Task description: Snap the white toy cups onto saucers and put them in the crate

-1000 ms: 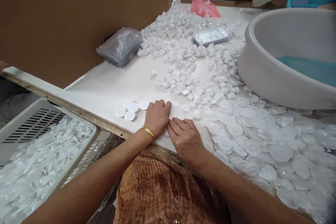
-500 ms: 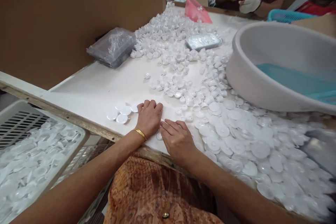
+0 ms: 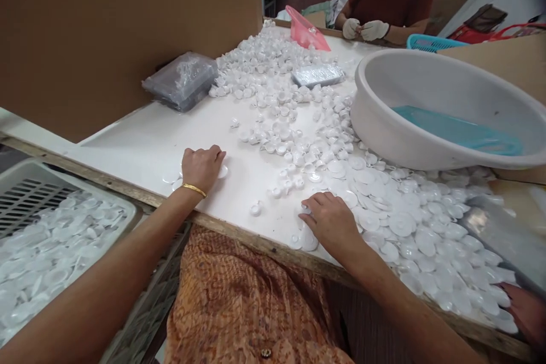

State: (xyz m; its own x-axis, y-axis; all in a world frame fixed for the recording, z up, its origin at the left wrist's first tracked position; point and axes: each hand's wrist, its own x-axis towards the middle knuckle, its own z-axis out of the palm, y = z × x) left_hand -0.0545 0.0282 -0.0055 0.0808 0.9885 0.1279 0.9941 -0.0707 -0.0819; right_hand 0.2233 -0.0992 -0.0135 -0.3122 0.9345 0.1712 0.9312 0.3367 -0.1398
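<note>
My left hand (image 3: 202, 169), with a gold bangle at the wrist, is low over a few white plastic discs (image 3: 174, 182) near the table's front edge. Its fingers curl downward; another disc shows beside the fingertips, and whatever lies under the palm is hidden. Further right, my right hand (image 3: 333, 220) pinches a small white cup-shaped piece (image 3: 305, 209) between thumb and fingers, at the edge of the heap of flat white discs (image 3: 401, 223). A loose cup-shaped piece (image 3: 256, 209) sits on the table between my hands.
Many cup-shaped pieces (image 3: 273, 60) spread across the white table (image 3: 140, 139). A big grey tub (image 3: 396, 136) stands at right, a plastic-wrapped pack (image 3: 183, 79) beside the brown board (image 3: 128, 28). A crate (image 3: 128, 210) of white pieces sits lower left. Across the table is a gloved co-worker (image 3: 392, 0).
My hands, close together before, have moved apart: the left went left onto the discs, the right went right to the heap's edge. The view has tilted up slightly, showing more of the co-worker.
</note>
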